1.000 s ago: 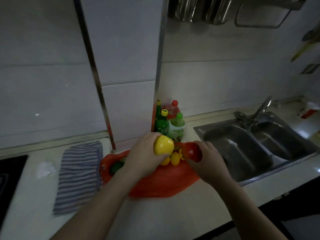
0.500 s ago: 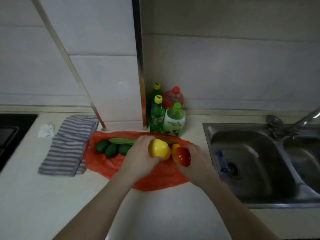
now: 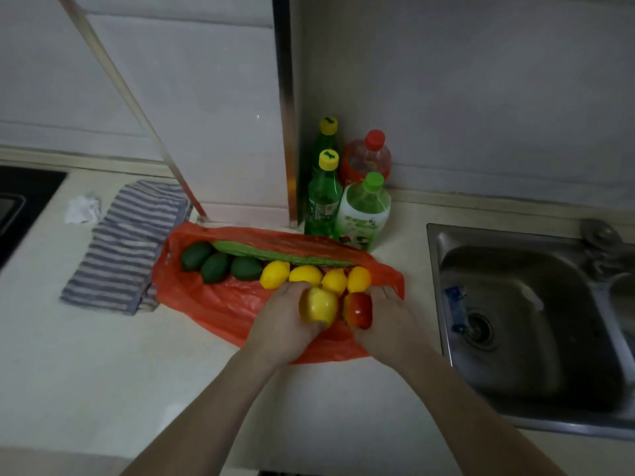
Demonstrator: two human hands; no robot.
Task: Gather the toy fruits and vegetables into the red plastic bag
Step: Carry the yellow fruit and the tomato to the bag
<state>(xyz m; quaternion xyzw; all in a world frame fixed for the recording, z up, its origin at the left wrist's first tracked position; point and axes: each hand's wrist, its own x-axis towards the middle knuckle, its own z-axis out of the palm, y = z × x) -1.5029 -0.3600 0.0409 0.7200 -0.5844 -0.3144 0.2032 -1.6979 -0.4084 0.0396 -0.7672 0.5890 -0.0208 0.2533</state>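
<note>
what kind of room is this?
Most likely a home kitchen: a steel sink set into the counter, a dark cooktop at the left edge, and a striped dish towel beside it.

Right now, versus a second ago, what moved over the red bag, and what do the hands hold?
Both hands drew back toward the person across the red plastic bag, uncovering four yellow lemons. The left hand still grips the yellow toy fruit, the right hand the red toy fruit. Bag, green fruits, bottles unmoved.
</note>
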